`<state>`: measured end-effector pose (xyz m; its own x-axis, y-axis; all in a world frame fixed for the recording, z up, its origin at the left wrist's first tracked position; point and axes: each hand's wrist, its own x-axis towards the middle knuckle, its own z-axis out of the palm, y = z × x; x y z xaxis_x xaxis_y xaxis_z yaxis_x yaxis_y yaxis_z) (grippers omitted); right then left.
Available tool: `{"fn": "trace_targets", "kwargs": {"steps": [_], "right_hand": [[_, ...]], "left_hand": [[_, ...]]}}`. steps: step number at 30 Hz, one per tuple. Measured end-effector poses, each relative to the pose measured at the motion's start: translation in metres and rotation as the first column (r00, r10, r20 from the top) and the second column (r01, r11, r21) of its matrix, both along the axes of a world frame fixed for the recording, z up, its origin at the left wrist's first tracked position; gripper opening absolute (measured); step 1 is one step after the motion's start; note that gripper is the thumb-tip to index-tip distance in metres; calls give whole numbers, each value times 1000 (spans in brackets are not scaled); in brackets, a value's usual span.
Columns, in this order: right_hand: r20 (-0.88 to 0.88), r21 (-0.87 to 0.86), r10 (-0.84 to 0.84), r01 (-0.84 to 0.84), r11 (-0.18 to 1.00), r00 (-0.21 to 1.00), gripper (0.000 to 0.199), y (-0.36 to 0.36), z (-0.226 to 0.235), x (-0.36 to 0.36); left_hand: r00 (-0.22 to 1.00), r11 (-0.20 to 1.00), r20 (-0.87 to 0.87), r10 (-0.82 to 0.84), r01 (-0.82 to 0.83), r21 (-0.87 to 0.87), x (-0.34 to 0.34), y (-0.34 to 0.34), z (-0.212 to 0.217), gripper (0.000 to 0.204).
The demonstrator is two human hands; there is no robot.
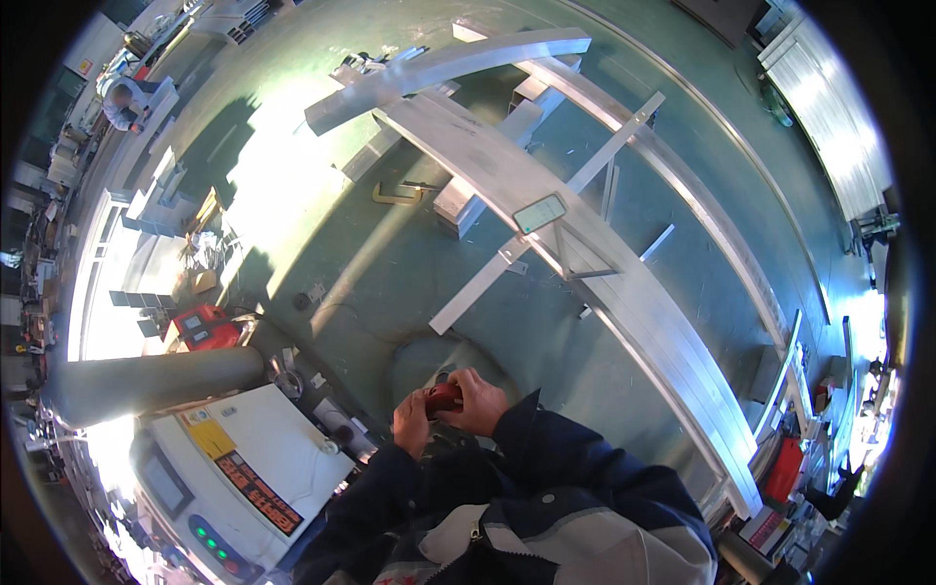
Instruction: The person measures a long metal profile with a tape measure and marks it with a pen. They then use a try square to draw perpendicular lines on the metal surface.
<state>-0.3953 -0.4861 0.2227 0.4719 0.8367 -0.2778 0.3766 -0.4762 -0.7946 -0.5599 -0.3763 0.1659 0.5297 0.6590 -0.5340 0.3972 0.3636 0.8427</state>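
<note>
In front of my body, low in the middle, both hands close around a small dark red, rounded object [445, 396]; its exact kind is hard to make out. My left hand [411, 425] grips its left side. From the right, my right hand [480, 402] wraps over it with bent fingers. Beyond them a wide, flat metal beam [643, 322] runs diagonally across a frame of metal bars. On the beam lie a phone [539, 214] and a triangular metal square [583, 265]. A metal crossbar [475, 290] reaches from under the beam toward my hands.
At lower left stand a white machine [283, 448] with lit green buttons and a large grey cylinder [156, 382]. Nearby is a red box-shaped device [207, 329]. A yellow clamp [395, 196] lies on the green floor. Curved bars [702, 200] extend right. Another person [125, 103] works far left.
</note>
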Motion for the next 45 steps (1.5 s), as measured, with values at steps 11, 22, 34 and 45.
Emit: {"fn": "trace_targets", "kwargs": {"steps": [11, 22, 34, 45], "right_hand": [[98, 321, 126, -151, 935, 987, 45, 190, -4, 5], [130, 235, -111, 79, 969, 985, 33, 320, -58, 112], [481, -180, -35, 138, 974, 876, 35, 345, -86, 358], [644, -371, 21, 289, 882, 765, 31, 427, -160, 491]], "left_hand": [[999, 988, 32, 22, -16, -155, 4, 181, 73, 33], [877, 894, -281, -390, 434, 111, 150, 380, 23, 16], [820, 820, -60, -569, 571, 29, 450, 579, -43, 24], [634, 463, -258, -729, 735, 495, 661, 650, -183, 20]]}}
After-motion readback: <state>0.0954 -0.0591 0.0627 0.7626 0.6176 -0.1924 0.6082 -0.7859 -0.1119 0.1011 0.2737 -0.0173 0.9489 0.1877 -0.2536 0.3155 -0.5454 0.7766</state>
